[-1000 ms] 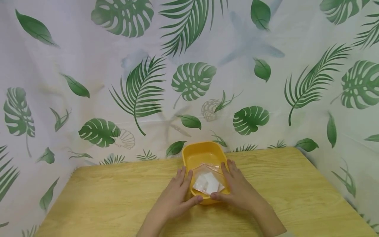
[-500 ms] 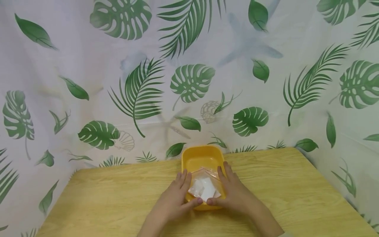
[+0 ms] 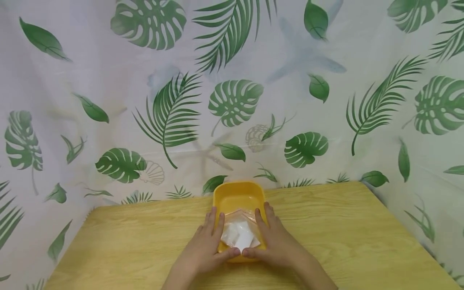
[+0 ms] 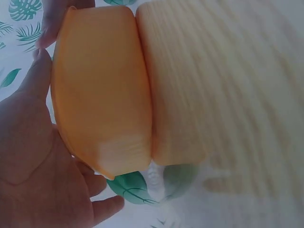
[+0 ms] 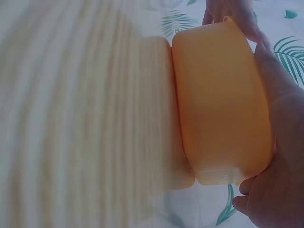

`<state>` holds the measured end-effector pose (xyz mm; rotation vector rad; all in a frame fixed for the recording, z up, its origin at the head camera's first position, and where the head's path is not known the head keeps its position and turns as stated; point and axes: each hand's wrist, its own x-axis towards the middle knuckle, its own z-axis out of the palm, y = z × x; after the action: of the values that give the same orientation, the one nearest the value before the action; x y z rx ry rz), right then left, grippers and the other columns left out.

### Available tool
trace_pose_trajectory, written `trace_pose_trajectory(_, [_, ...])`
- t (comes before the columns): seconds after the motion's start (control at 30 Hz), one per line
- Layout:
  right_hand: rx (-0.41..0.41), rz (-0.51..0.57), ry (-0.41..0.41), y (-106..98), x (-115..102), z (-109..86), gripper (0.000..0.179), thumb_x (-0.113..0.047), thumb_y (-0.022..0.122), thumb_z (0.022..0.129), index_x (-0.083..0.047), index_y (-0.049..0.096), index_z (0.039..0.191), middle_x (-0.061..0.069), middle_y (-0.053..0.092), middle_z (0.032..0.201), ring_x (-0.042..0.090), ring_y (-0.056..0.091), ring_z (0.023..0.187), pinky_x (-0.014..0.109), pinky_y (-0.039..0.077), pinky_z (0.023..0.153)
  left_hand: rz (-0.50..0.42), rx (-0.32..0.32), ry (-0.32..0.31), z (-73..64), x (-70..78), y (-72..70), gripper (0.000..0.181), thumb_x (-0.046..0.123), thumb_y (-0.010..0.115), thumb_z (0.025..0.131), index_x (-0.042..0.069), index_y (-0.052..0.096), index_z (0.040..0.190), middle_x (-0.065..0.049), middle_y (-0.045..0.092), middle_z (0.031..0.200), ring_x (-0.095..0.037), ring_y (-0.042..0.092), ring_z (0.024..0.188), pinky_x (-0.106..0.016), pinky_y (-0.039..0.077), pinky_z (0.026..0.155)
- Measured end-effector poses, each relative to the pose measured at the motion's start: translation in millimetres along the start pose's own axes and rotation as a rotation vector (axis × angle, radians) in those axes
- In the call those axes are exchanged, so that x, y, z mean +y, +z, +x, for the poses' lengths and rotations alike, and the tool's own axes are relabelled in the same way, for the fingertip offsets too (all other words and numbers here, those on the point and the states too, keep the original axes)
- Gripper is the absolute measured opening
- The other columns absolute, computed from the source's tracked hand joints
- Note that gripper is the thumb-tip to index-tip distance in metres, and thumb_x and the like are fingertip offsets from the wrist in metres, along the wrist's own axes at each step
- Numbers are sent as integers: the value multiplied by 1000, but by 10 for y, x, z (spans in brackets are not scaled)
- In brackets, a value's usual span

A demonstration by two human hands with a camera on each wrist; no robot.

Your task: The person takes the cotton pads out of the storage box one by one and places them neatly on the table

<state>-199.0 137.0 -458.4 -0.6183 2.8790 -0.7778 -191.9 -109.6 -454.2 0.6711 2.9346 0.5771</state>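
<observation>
A yellow plastic box (image 3: 239,188), open at the top, stands on the wood-grain table. Inside it lies a clear plastic bag (image 3: 232,217) with white flat pieces (image 3: 243,237) in or under it. My left hand (image 3: 203,243) holds the box's left side, thumb on the near rim and fingers spread along the side. On the other side, my right hand (image 3: 280,241) grips the box in the same way. Both thumb tips nearly meet at the near rim. The wrist views show the box's outer wall (image 4: 99,90); the white pieces are hidden there.
The wood-grain table (image 3: 344,237) reaches to a white backdrop (image 3: 232,60) printed with green leaves. The box's far end is close to the backdrop, near the table's back edge.
Both hands have moved the box to the left and a little towards me, with the bag and white pieces still inside. The hold looks the same.
</observation>
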Motion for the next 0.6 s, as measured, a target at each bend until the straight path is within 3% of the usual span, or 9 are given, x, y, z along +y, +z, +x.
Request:
trace_pose_trajectory(0.3, [28,-34,-4,38,-70,-23,123,-83,57,77,1,16,158,23,-6,165,46,2,151,64,21,117,20,-4,-3,-65,27,-45,109,77,44,89,-1,13,159,-23,1,166,-39,6,153,-59,23,119])
trace_pose_trajectory(0.6, [43,-39,-22,130,-166,27,125,-85,57,75,1,19,158,25,-5,165,45,2,151,61,20,118,57,13,-17,-168,-75,-49,109,81,39,88,0,17,158,-23,2,166,-39,8,153,-58,23,119])
